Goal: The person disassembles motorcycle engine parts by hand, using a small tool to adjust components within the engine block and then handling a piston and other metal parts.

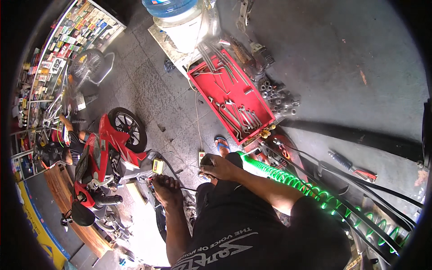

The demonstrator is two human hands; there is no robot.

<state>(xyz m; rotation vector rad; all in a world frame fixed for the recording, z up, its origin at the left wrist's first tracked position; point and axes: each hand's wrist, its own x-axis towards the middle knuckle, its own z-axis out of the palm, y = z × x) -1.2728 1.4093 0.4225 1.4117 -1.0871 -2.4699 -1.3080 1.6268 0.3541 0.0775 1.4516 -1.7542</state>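
Note:
My left hand (167,189) is closed in a fist beside the scooter; a thin dark line runs past it, and what it holds is hidden. My right hand (215,167) is also closed, higher and further right, above my sandalled foot; I cannot make out its contents. The red scooter (108,153) stands to my left with its front wheel (128,128) turned out. A small yellow object (158,166) and a dark hose (168,164) are just above my left hand. Ahead, a red tool tray (215,87) holds several wrenches and rods.
Another person (74,146) is beside the scooter. A parts display (54,58) lines the left, above a wooden bench (72,211). A water jug (177,11) stands ahead. Sockets (274,96), a green coiled hose (288,180) and black cables (360,184) lie to my right.

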